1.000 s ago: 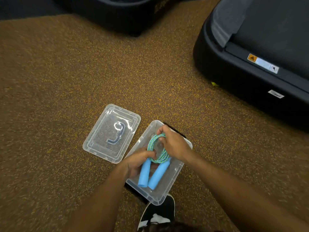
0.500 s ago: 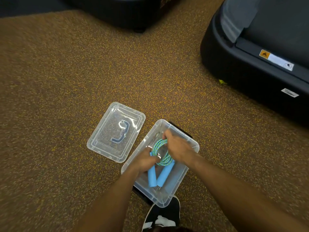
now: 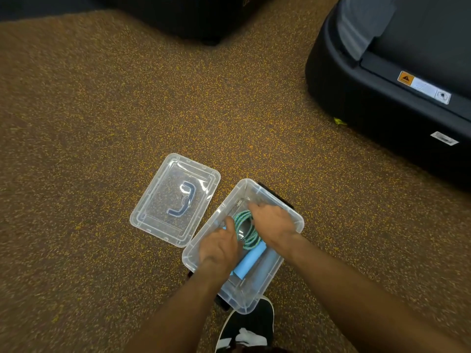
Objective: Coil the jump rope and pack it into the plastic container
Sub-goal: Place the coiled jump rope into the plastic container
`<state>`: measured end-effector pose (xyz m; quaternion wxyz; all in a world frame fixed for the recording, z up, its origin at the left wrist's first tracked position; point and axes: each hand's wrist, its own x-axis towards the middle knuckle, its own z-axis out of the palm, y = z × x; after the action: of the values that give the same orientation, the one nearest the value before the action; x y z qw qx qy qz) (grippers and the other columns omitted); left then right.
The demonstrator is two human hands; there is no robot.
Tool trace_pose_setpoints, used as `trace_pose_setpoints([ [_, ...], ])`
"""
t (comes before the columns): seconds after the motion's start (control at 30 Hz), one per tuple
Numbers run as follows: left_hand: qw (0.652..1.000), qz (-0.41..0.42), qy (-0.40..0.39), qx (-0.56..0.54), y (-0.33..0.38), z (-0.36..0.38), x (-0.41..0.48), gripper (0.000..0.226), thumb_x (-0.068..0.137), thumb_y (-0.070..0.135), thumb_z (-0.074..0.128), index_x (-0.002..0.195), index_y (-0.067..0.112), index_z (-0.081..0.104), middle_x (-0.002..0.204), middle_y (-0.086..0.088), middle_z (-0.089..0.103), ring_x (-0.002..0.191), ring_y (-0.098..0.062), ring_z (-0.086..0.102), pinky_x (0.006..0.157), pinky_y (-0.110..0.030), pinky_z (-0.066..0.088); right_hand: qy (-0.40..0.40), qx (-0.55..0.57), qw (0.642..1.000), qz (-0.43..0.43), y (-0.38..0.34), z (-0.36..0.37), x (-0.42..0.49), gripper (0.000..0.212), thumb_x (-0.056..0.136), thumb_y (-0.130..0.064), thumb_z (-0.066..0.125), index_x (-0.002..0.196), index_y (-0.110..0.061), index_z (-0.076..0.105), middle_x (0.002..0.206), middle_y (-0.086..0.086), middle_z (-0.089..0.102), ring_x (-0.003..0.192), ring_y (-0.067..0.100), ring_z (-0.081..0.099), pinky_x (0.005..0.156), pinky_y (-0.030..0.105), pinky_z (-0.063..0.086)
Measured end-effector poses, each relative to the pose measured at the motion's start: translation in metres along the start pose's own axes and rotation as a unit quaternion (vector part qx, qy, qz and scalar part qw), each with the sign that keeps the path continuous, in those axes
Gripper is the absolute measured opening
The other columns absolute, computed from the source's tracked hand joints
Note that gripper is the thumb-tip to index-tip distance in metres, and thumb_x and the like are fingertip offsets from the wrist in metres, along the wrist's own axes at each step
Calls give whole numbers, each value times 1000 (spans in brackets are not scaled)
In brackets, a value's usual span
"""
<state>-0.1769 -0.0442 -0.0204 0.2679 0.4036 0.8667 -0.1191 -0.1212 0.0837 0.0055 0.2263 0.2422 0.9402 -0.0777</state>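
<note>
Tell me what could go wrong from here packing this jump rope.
The coiled jump rope shows no tie, so it may spring loose once the left hand and right hand let go. Loops riding above the container rim could then stop the lid, lying on the floor beside it, from closing.

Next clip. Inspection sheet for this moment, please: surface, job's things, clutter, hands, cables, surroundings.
Surface: speckled brown floor.
Job's things: coiled jump rope, one blue handle showing, lies inside the open clear container; lid on the floor to its left.
Clutter: yellow-green scrap by the treadmill; black object partly under the container.
Hands: left hand and right hand both on the rope in the container; grip hidden.
Cables: nothing seen.
Surroundings: black treadmill at right, dark machine at top, shoe at bottom edge.
</note>
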Motion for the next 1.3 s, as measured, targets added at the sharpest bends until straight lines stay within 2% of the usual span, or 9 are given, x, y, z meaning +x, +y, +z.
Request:
trace_pose_setpoints([
  [0.1,999,6,33,5,0,-6,-3,63,99,51,47,142,12,21,118,-12,65,96,-23,70,73,-32,54,19,-34,999,-22,0,-9,-9,46,99,-3,40,144,-11,42,132,12,56,99,33,70,75,40,55],
  [0.17,997,37,59,21,0,-12,-7,49,100,40,48,134,14,24,121,-12,61,97,-23,68,71,-32,53,-16,-70,996,-53,-1,-10,-13,35,99,-8,43,131,-12,57,128,8,61,101,30,69,80,39,55],
  [0.23,991,111,60,51,1,-18,-13,41,102,26,45,138,15,28,128,-13,54,101,-28,67,72,-35,52,-67,-100,990,-72,-2,-7,-13,30,99,-9,45,122,-13,64,127,6,63,110,29,66,86,40,53],
  [0.33,978,179,41,102,1,-21,-19,46,103,16,40,148,14,29,133,-17,48,103,-33,64,73,-37,49,-102,-89,989,-65,0,-3,-6,33,99,-12,48,130,-14,60,134,6,58,121,29,60,97,43,49],
  [0.53,976,165,18,143,-6,-24,-15,38,103,15,38,140,4,39,135,-14,48,112,-28,61,87,-37,48,-111,-48,991,-48,2,7,11,40,96,-5,49,136,-12,50,139,10,51,120,33,60,96,44,50],
  [0.8,973,160,4,168,-4,-21,-13,39,101,15,45,138,2,41,130,-17,47,107,-27,59,81,-38,55,-129,-43,989,-51,3,6,3,46,98,-6,47,143,-10,38,146,11,43,123,33,58,98,45,49],
  [1.03,988,131,11,75,-4,-26,-17,54,102,25,44,149,9,25,130,-17,55,110,-32,63,85,-42,52,-107,-8,993,-46,3,-7,-7,44,95,-10,54,138,-18,47,137,7,49,117,32,61,94,45,51],
  [1.13,991,123,58,-3,-9,-39,-24,43,98,22,51,138,17,39,122,-10,63,107,-32,67,83,-39,52,-81,68,994,-29,6,-23,-14,35,97,-21,48,131,-23,55,133,4,57,115,28,61,89,38,50],
  [1.3,967,92,142,-192,-41,-82,-32,25,96,45,50,113,30,60,102,7,75,94,-20,69,77,-32,53,-77,187,978,-45,18,-62,-32,25,97,-38,53,119,-32,65,111,-5,73,91,14,69,83,38,58],
])
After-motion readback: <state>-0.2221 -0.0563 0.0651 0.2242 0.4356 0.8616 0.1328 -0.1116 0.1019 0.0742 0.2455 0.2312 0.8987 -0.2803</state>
